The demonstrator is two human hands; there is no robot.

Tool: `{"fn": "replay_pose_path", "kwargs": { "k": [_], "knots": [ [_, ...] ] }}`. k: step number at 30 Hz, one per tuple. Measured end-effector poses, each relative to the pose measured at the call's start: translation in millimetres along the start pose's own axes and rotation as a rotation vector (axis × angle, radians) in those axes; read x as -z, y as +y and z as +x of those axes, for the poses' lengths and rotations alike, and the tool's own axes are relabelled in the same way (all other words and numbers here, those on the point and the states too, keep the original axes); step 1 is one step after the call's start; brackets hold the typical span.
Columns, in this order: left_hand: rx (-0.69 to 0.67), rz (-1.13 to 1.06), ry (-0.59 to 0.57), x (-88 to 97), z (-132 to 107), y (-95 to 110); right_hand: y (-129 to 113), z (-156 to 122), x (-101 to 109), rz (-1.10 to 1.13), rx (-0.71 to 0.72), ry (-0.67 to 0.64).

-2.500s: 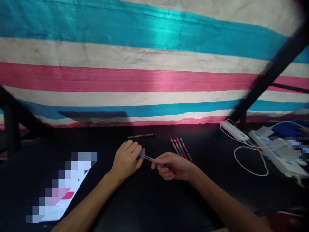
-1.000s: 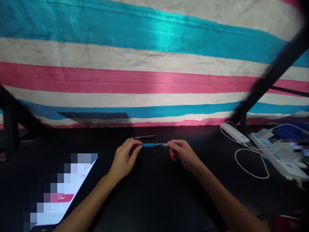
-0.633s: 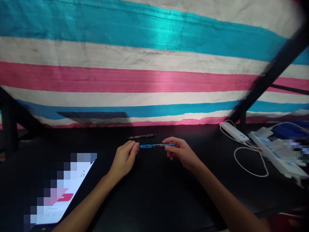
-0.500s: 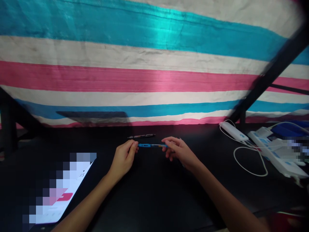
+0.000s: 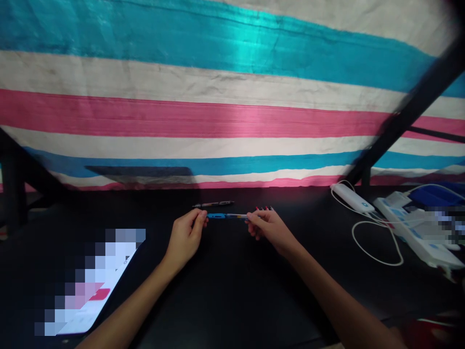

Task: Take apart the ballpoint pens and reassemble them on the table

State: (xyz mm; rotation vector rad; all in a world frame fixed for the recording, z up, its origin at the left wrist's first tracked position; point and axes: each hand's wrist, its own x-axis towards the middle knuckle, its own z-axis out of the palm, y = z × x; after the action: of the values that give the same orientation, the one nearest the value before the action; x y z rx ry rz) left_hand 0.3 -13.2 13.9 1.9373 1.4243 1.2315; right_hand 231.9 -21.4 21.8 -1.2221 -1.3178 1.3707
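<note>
A blue pen with a clear barrel stretches level between my two hands, just above the black table. Its blue end is pinched in the fingertips of my left hand. At the other end, thumb and fingers of my right hand close on the clear part, covering that tip. Behind it a dark pen lies on the table. Beyond my right knuckles, small red and black tips show; what they belong to is hidden by the hand.
To the left a lit screen, partly pixelated, lies on the black table. A white power strip, a white charger-like block and looped cables fill the right side. Striped sheeting hangs behind, with slanted black frame bars at both sides.
My right fingers have closed onto the pen's clear end, where they were looser before. The small red and black tips now show behind that hand. My left hand has barely moved.
</note>
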Motion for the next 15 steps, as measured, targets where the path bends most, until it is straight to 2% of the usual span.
{"fn": "replay_pose_path", "kwargs": {
  "k": [4, 8, 13, 15],
  "knots": [
    [0.02, -0.014, 0.005, 0.4, 0.4, 0.0, -0.9, -0.5, -0.3, 0.068, 0.116, 0.021],
    [0.013, -0.022, -0.003, -0.3, 0.3, -1.3, -0.7, -0.4, -0.5, 0.073, 0.02, 0.026],
    [0.021, -0.006, -0.004, -0.6, -0.3, 0.4, 1.6, 1.9, 0.1, 0.092, 0.128, 0.059],
    [0.024, 0.003, -0.003, -0.3, -0.4, 2.1, 1.8, 2.2, 0.2, 0.085, 0.094, 0.045]
  ]
}}
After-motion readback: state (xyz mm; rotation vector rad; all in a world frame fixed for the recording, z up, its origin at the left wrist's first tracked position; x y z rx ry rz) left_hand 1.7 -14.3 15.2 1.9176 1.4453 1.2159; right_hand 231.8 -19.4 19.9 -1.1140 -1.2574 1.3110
